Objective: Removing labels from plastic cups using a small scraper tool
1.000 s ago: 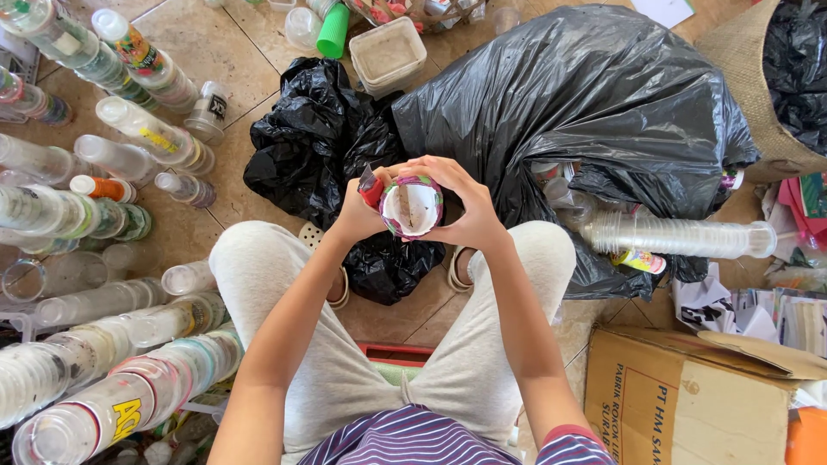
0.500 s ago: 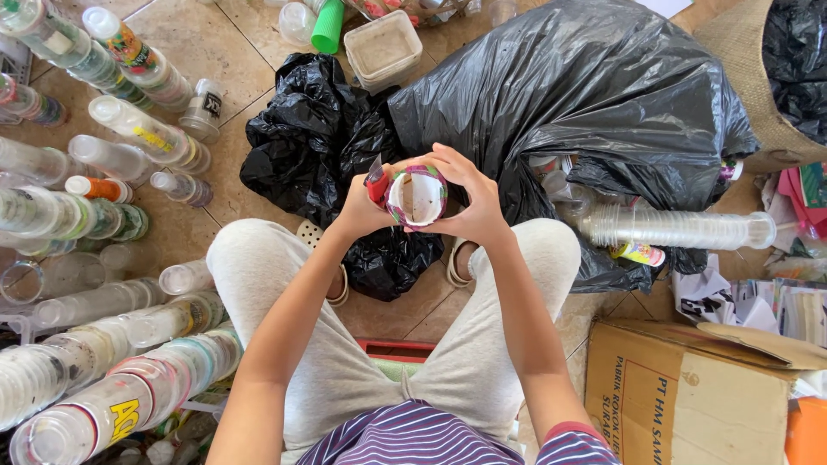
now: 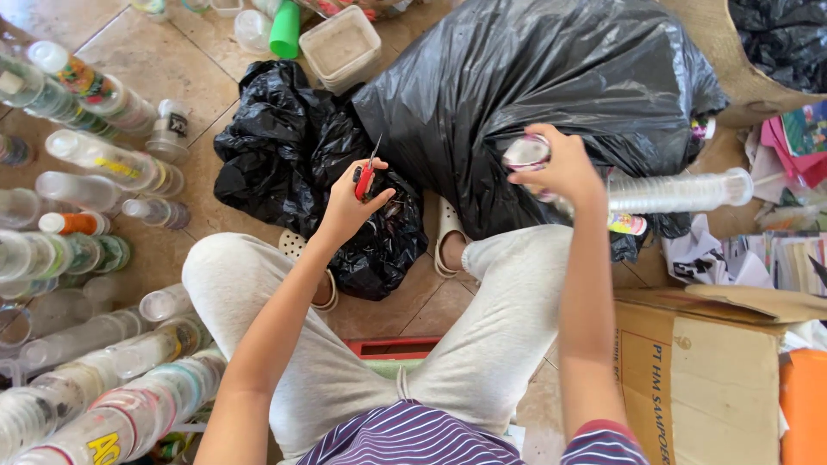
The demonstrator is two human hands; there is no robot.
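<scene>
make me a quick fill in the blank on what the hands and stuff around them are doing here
1. The left hand holds a small cutter with a ____ handle.
2. The right hand holds a plastic ____.
3. The big bag behind both hands is ____ in colour.
4. The cardboard box sits on the person's ____ side.

Missing words: red; cup; black; right

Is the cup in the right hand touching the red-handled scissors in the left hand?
Apart. The head view shows the plastic cup in the right hand and the red-handled scissors in the left hand, black bag between.
</scene>
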